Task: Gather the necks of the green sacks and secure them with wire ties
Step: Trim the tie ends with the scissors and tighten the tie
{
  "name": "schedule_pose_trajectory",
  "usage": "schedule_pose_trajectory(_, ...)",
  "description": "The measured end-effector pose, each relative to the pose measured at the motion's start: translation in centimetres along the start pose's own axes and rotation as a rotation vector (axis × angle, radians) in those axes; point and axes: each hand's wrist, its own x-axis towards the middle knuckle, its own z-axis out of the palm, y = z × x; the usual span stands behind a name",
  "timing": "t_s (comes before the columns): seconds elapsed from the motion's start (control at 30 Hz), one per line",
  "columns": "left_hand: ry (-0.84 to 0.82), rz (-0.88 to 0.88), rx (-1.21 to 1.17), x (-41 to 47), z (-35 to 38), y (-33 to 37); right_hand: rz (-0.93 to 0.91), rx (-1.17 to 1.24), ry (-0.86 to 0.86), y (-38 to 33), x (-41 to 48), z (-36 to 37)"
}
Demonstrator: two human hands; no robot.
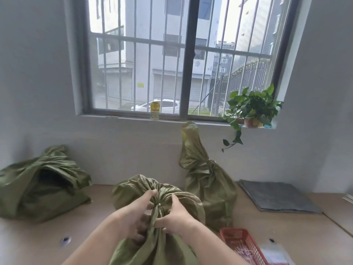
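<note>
A green sack (158, 245) stands right in front of me with its neck bunched tight. My left hand (137, 213) grips the gathered neck from the left, and my right hand (175, 215) grips it from the right. Its loose top (133, 186) fans out beyond my fingers. Behind it on the right, a second green sack (210, 190) stands tied, with its neck pointing up along the wall. A third green sack (42, 184) lies slumped and open at the left. I cannot make out a wire tie in my fingers.
A red plastic basket (242, 243) with pale ties in it sits at the lower right. Grey folded sheets (278, 196) lie on the brown table (286, 232) at the right. A potted plant (252, 109) and a yellow bottle (155, 110) stand on the windowsill.
</note>
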Motion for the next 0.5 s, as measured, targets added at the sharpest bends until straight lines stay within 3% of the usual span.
schedule_pose_trajectory(0.5, -0.197, 0.087, -0.219, 4.6, -9.7, 4.6, -0.147, 0.108, 0.325, -6.7, 6.0, 5.4)
